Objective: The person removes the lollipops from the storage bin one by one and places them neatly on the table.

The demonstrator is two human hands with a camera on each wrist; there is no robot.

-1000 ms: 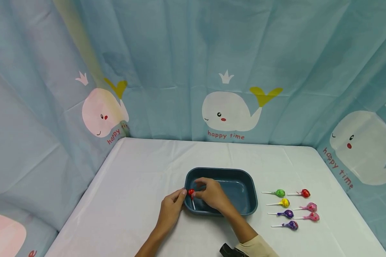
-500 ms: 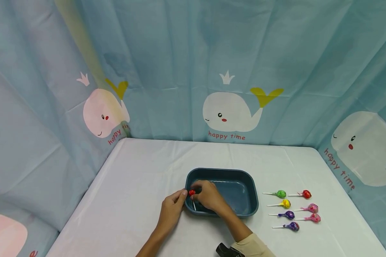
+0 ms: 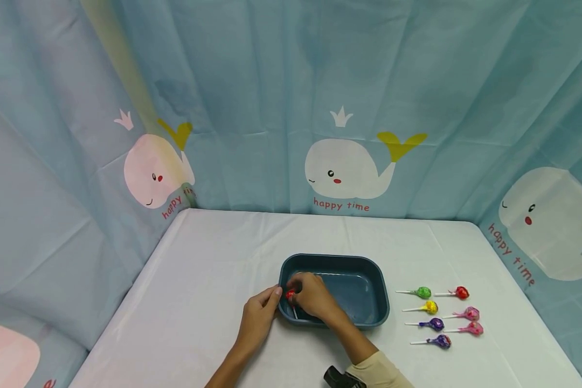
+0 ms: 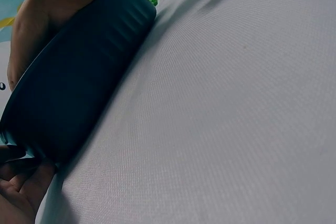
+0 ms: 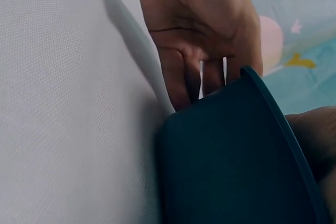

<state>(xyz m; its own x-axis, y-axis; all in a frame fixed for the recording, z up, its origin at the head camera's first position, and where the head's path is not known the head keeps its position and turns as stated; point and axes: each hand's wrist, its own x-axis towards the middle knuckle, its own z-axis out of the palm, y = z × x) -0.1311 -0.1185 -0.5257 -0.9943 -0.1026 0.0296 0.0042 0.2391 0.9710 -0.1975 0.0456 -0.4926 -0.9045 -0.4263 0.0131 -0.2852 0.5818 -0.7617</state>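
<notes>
A dark teal plastic box [image 3: 364,326] with rounded corners stands on the white-covered table. My left hand [image 3: 258,318] holds its left end, thumb at the rim and fingers against the outer wall. In the right wrist view, the left hand's fingers [image 5: 176,77] meet that wall. My right hand [image 3: 315,296] reaches inside and pinches a red lollipop [image 3: 290,295] at the box's left end. The lollipop's white stick points toward the near side; the fingers partly cover its head. In the left wrist view, the right hand [image 4: 31,30] passes over the rim, its fingertips hidden.
Right of the box lie several wrapped lollipops: a green one [image 3: 423,292], a yellow one [image 3: 431,307], another red one [image 3: 461,292], plus two purple and two pink. A blue curtain [image 3: 252,108] printed with whales surrounds the table.
My right hand has shifted slightly left, with its fingers closer about the red lollipop. The lollipop's head has moved slightly right and nearer. My left hand stays at the box's left end.
</notes>
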